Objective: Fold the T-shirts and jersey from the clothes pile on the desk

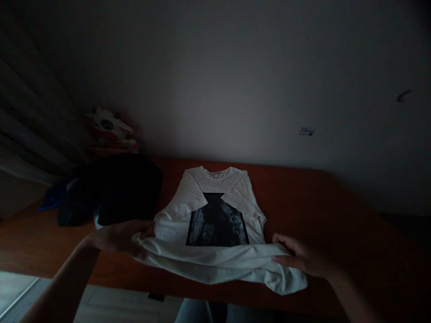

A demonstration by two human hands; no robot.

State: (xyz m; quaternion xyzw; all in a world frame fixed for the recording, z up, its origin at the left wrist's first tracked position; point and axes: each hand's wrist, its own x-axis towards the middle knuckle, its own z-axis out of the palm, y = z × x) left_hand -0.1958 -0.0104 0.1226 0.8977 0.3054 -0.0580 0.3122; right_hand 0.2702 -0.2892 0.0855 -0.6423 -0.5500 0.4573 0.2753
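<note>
A white T-shirt (pixel 175 231) with a dark printed picture on its front lies on the wooden table, collar toward the wall. Both sleeves are folded inward over the print. Its lower part is lifted and bunched in a band across the front. My left hand (pixel 123 236) grips the left end of that band, fingers partly hidden by the cloth. At the right end, my right hand (pixel 299 258) pinches the fabric between thumb and fingers, and a loose corner hangs below it.
On the left of the wooden table (pixel 296 202) sits a black bundle (pixel 128 188) with a blue item (pixel 54 196) beside it. Behind them is a white and red plush toy (pixel 109 125) near the curtain (pixel 30 98). A pale wall rises behind.
</note>
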